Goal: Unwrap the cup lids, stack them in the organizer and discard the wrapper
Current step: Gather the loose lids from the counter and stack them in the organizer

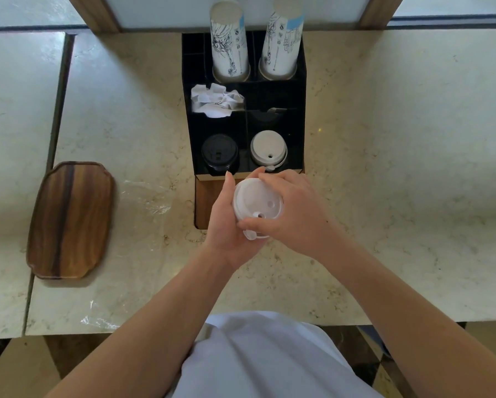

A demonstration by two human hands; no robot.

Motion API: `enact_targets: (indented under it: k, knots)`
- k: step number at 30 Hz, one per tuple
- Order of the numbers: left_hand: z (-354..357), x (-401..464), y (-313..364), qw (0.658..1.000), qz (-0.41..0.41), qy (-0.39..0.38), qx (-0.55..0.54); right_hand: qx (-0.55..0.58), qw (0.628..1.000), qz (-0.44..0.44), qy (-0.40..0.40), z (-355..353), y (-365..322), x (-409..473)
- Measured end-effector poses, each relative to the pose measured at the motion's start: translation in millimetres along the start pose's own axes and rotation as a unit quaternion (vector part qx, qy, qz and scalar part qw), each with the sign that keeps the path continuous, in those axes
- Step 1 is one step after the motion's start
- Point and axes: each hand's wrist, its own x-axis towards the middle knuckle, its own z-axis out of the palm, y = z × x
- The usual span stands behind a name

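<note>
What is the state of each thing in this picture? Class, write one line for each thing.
White lids: unwrapped stack, held in both hands before the organizer.
Left hand: grips the stack's side.
Right hand: holds the stack from the right.
Organizer: upright, partly filled.
Black lids: stacked in front left slot.
Grey-white lids: stacked in front right slot.
Cup stacks: upside down in back slots.
Wrapper: lying loose on the counter.
Wooden tray: flat on the counter.

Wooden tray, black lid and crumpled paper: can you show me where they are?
wooden tray (70, 219): head view, middle of its bare wood surface.
black lid (219, 152): head view, top of the lid in the organizer's front left slot.
crumpled paper (215, 100): head view, middle of the white wad.
</note>
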Motion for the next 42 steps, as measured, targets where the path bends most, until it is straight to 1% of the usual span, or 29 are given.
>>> enact_targets:
  k: [5, 8, 10, 12, 14, 16, 19, 21, 23, 24, 25, 27, 28, 29, 33, 38, 39, 42]
  knots:
    - [-3.8, 11.5, -1.5, 1.000, 0.001, 0.013, -0.018, -0.004, 1.000, 0.025, -0.012, -1.4, 3.4, 4.4]
    - [-0.9, 17.7, 3.0, 1.000, -0.018, 0.000, -0.012, 0.020, 0.999, 0.034, -0.033, -3.4, 4.9, 10.6]
    - [1.4, 26.6, 9.1, 0.999, -0.020, -0.001, 0.045, 0.023, 0.998, 0.024, -0.061, -8.7, 10.2, 18.8]
    - [4.8, 35.6, 13.3, 0.992, -0.025, 0.018, 0.122, 0.023, 0.995, 0.009, -0.096, -16.4, 18.3, 28.5]
    - [7.2, 44.1, 16.2, 0.988, -0.036, 0.046, 0.144, 0.000, 0.991, -0.006, -0.136, -22.2, 29.4, 41.3]
    - [6.6, 53.5, 21.3, 0.987, -0.037, 0.062, 0.140, -0.043, 0.985, -0.038, -0.161, -21.9, 42.5, 55.4]
    - [5.0, 68.7, 31.0, 0.989, -0.024, 0.058, 0.131, -0.096, 0.979, -0.069, -0.164, -15.9, 58.5, 78.7]
    - [3.4, 80.1, 36.2, 0.987, 0.000, 0.104, 0.120, -0.144, 0.974, -0.088, -0.153, -10.3, 66.9, 100.8]
    - [1.3, 90.6, 39.4, 0.974, 0.033, 0.168, 0.146, -0.175, 0.970, -0.086, -0.148, -5.3, 71.5, 123.9]
    - [0.1, 95.6, 40.7, 0.962, 0.053, 0.193, 0.187, -0.178, 0.970, -0.081, -0.147, -2.7, 72.6, 134.9]
    - [-1.2, 100.1, 41.8, 0.940, 0.072, 0.221, 0.248, -0.185, 0.968, -0.082, -0.149, 0.1, 72.4, 144.6]
    - [-2.9, 110.5, 44.5, 0.877, 0.107, 0.274, 0.380, -0.217, 0.959, -0.094, -0.156, 5.7, 73.0, 161.0]
    - [-3.3, 115.5, 46.2, 0.847, 0.120, 0.289, 0.429, -0.233, 0.955, -0.099, -0.155, 8.1, 74.0, 168.0]
    - [-3.2, 119.6, 47.4, 0.824, 0.129, 0.298, 0.463, -0.249, 0.951, -0.104, -0.152, 9.8, 74.9, 173.8]
    - [-1.8, 131.3, 50.0, 0.756, 0.129, 0.306, 0.564, -0.301, 0.932, -0.121, -0.163, 10.6, 82.6, 190.4]
    - [-3.6, 136.0, 66.0, 0.633, 0.133, 0.294, 0.704, -0.304, 0.928, -0.130, -0.173, 5.6, 91.3, 196.1]
    - [-4.7, 137.4, 69.5, 0.619, 0.124, 0.294, 0.718, -0.300, 0.930, -0.125, -0.173, 6.6, 91.7, 196.1]
    - [-9.2, 141.3, 75.4, 0.612, 0.116, 0.294, 0.725, -0.283, 0.937, -0.114, -0.172, 11.6, 93.4, 195.2]
